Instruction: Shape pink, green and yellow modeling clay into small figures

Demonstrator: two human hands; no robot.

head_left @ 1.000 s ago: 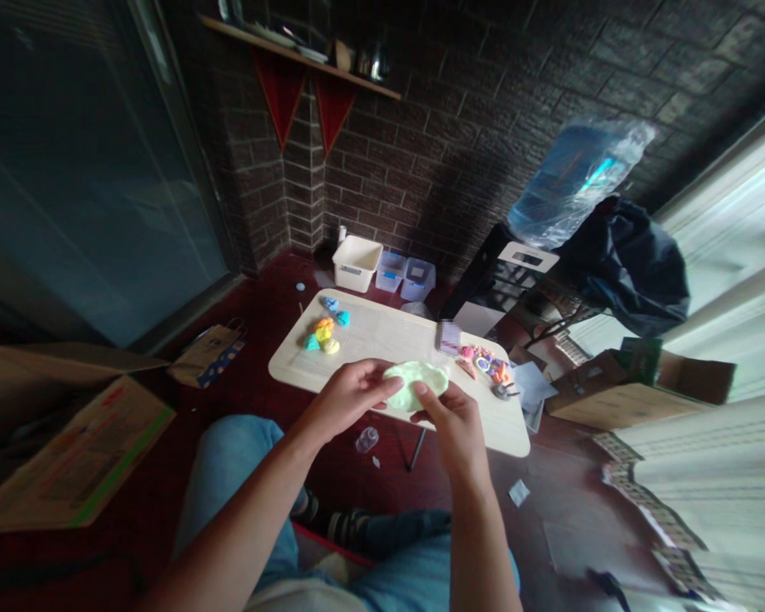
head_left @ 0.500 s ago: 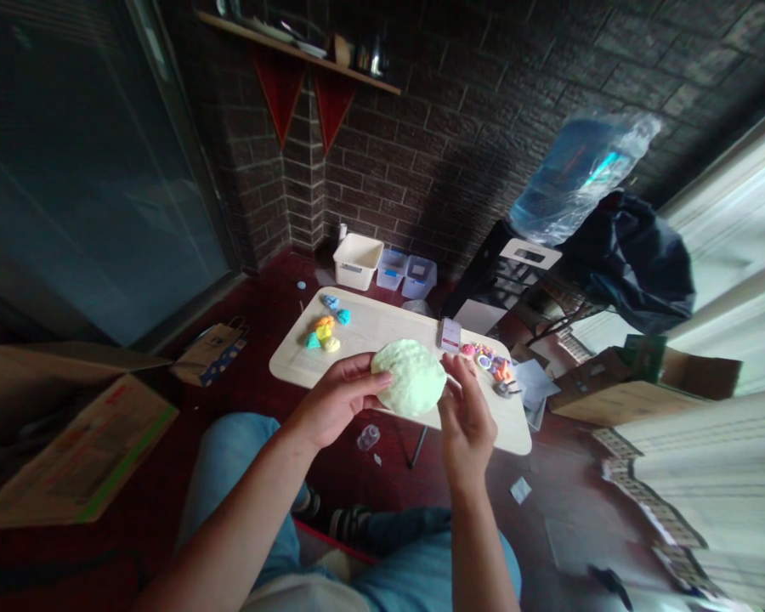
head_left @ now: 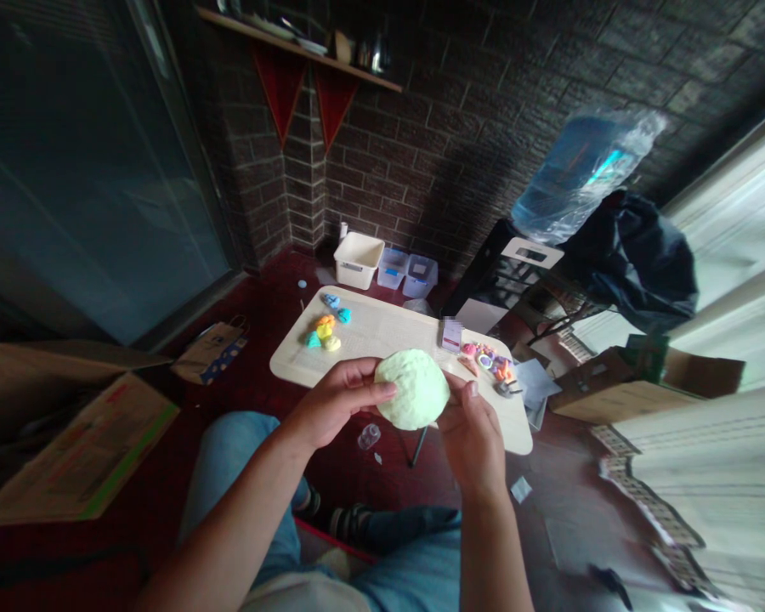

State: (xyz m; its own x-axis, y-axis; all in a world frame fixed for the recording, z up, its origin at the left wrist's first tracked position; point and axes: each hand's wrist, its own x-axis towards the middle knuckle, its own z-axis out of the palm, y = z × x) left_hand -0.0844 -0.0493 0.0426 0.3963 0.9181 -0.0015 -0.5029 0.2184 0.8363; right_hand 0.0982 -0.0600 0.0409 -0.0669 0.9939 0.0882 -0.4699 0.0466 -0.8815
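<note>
A pale green, flattened round piece of modelling clay (head_left: 412,389) is held up in front of the near side of the small table. My left hand (head_left: 344,398) grips its left edge, thumb on the front face and fingers behind. At the right edge is my right hand (head_left: 473,425), its fingers touching the clay from behind and partly hidden, the thumb raised along the side. Beyond, on the table's left part, lie small lumps of yellow clay (head_left: 325,331), orange clay (head_left: 323,321), teal clay (head_left: 312,341) and blue clay (head_left: 344,315).
The pale table (head_left: 293,361) carries a phone (head_left: 450,335) and a colourful cluster of small clay pieces (head_left: 484,360) at its right. Behind stand a cream bin (head_left: 359,262) and clear blue boxes (head_left: 392,270). Cardboard boxes (head_left: 95,450) flank both sides.
The clay has shifted slightly down and right. My right hand has turned and lowered a little, its thumb now raised; my left hand keeps its grip.
</note>
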